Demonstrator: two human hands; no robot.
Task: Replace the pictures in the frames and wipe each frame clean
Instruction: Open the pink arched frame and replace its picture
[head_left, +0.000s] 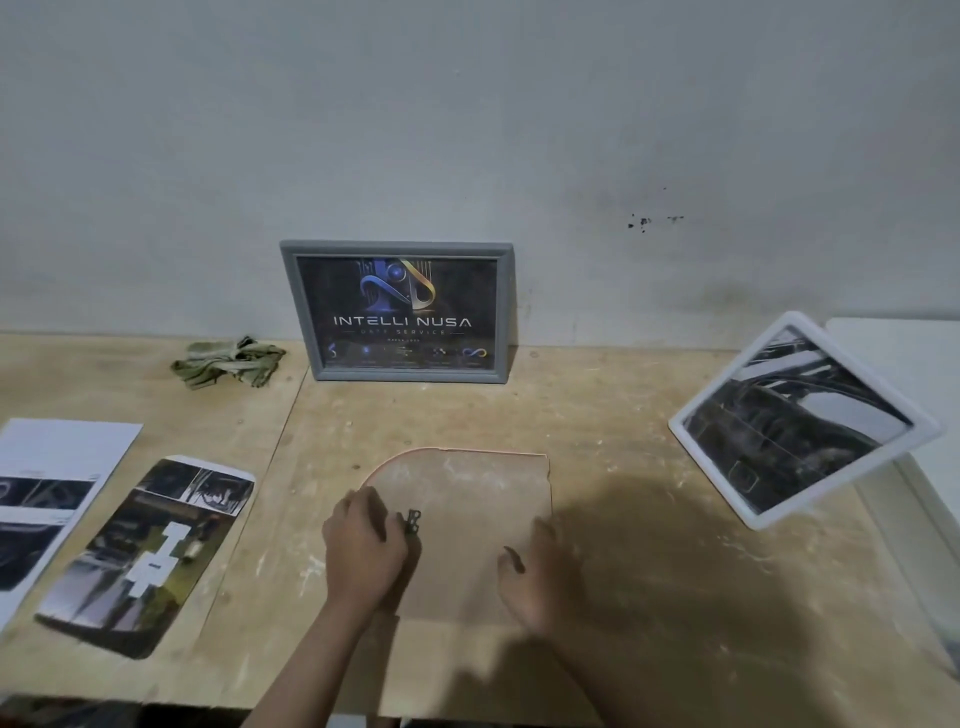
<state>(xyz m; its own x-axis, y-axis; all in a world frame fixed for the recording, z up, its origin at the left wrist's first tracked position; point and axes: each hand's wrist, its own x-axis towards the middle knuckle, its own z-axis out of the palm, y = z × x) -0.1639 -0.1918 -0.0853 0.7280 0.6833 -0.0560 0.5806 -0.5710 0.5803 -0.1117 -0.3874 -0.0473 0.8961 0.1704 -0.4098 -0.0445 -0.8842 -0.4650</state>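
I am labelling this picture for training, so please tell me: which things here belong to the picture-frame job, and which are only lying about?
Belong to the job:
- grey rectangular frame leaning on the wall
- white rectangular frame, tilted
- brown fibreboard backing panel under both hands
- loose printed pictures
- crumpled green cloth

Lying about:
- nothing clear; only the plywood table and the white surface at right

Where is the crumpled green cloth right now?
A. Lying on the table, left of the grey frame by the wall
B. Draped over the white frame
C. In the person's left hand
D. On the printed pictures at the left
A: the cloth lies untouched on the table just left of the grey frame, while both hands are on the brown backing board.
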